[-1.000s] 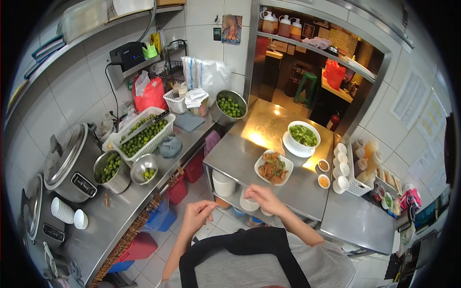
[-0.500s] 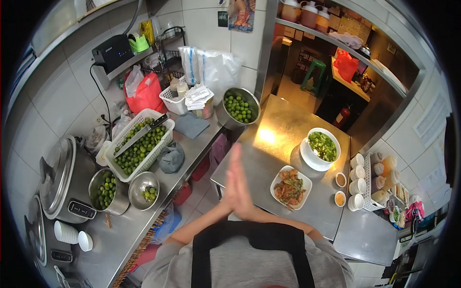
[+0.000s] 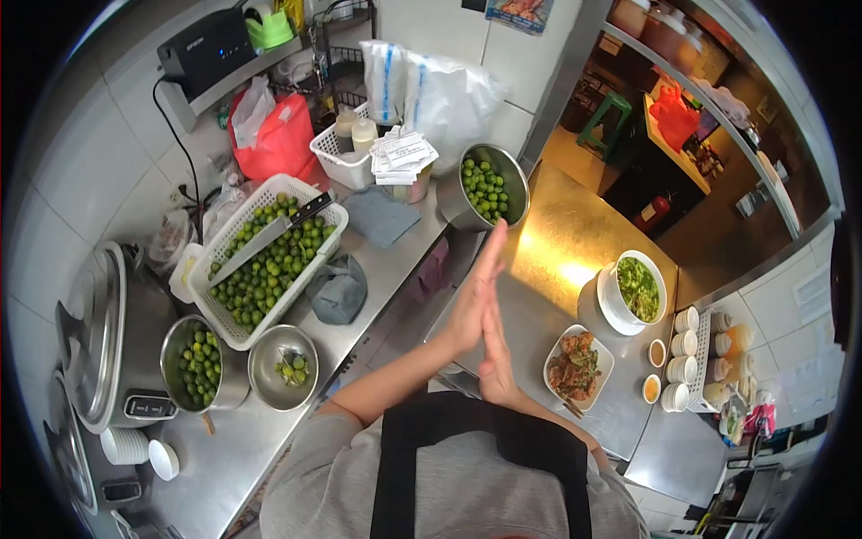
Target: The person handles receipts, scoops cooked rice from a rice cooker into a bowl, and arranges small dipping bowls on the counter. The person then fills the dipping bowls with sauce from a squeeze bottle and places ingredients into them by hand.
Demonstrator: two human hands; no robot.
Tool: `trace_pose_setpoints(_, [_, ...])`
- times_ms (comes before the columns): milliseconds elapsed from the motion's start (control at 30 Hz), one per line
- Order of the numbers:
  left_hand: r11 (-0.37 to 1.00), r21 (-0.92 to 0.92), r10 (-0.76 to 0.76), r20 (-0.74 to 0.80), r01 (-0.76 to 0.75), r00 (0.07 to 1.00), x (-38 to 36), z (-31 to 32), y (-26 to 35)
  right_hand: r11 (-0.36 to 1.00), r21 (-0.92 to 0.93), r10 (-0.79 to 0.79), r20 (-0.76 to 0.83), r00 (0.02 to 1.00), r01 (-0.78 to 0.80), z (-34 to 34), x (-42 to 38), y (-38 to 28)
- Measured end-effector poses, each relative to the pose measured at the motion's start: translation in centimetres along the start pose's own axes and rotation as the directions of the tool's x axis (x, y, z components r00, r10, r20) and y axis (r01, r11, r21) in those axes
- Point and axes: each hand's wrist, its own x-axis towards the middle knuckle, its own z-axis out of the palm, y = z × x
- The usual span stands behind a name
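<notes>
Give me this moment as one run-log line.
pose: left hand, right hand palm to palm | held: nothing visible | table: dish of food, bowl of greens | counter: knife atop green fruit in white basket

Set at the far end of the steel counter (image 3: pixel 386 265): round stainless pot (image 3: pixel 456 203), holding whole green citrus fruits (image 3: pixel 485 190). Laid on the metal table (image 3: pixel 530 305): squarish white dish (image 3: pixel 605 377) heaped with browned, green-flecked food (image 3: pixel 575 366).

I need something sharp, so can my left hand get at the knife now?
Probably yes: your left hand is palm to palm with your right hand, seemingly empty, and the knife lies uncovered atop the green fruit in the white basket, though leaning in may help.
</notes>
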Motion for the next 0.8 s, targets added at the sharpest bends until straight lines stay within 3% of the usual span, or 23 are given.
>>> trace_pose_setpoints(67, [0.990, -0.132, -0.062, -0.186, 0.037, 0.981, 0.7, -1.0, -0.1, 0.990, 0.051, 0.119, 0.203, 0.972, -0.132, -0.3, -1.4, 1.2])
trace_pose_setpoints(133, [0.976, -0.211, -0.127, -0.349, 0.054, 0.928, 1.8, -3.5, -1.9, 0.991, 0.063, 0.103, 0.231, 0.968, -0.120, -1.2, -1.4, 1.5])
trace_pose_setpoints(200, [0.991, -0.119, -0.121, -0.554, 0.065, 0.823, 3.7, -7.5, -4.3, 0.949, 0.047, 0.294, 0.220, 0.930, -0.311, -2.4, -0.5, 0.4])
trace_pose_setpoints(233, [0.991, -0.075, -0.132, -0.608, 0.109, 0.783, 4.6, -10.8, -6.1, 0.949, 0.046, 0.293, 0.232, 0.928, -0.312, -3.7, 0.4, 0.0])
trace_pose_setpoints(267, [0.988, -0.033, -0.135, -0.667, 0.152, 0.733, 5.3, -14.1, -7.8, 0.964, -0.159, 0.251, 0.260, 0.932, -0.215, -5.1, 2.5, 0.1])
trace_pose_setpoints(300, [0.988, -0.033, -0.132, -0.673, 0.148, 0.727, 6.0, -15.6, -8.9, 0.930, -0.354, 0.210, 0.285, 0.935, -0.101, -6.2, 4.4, 0.5])
trace_pose_setpoints(367, [0.965, -0.178, -0.261, -0.727, 0.193, 0.636, 6.9, -17.8, -10.3, 0.908, -0.412, 0.195, 0.270, 0.943, -0.070, -6.6, 8.1, 1.8])
trace_pose_setpoints(467, [0.976, -0.113, -0.212, -0.716, 0.188, 0.665, 7.8, -19.3, -10.8, 0.875, -0.476, 0.061, 0.298, 0.953, 0.092, -5.7, 14.9, 6.5])
trace_pose_setpoints(633, [0.972, -0.206, -0.228, -0.738, 0.110, 0.635, 9.0, -20.3, -10.3, 0.771, -0.573, -0.098, 0.328, 0.940, 0.280, 0.1, 25.6, 14.6])
trace_pose_setpoints(800, [0.966, -0.239, -0.245, -0.698, 0.103, 0.673, 9.9, -21.2, -10.7, 0.687, -0.655, -0.123, 0.321, 0.939, 0.314, 5.1, 29.5, 20.2])
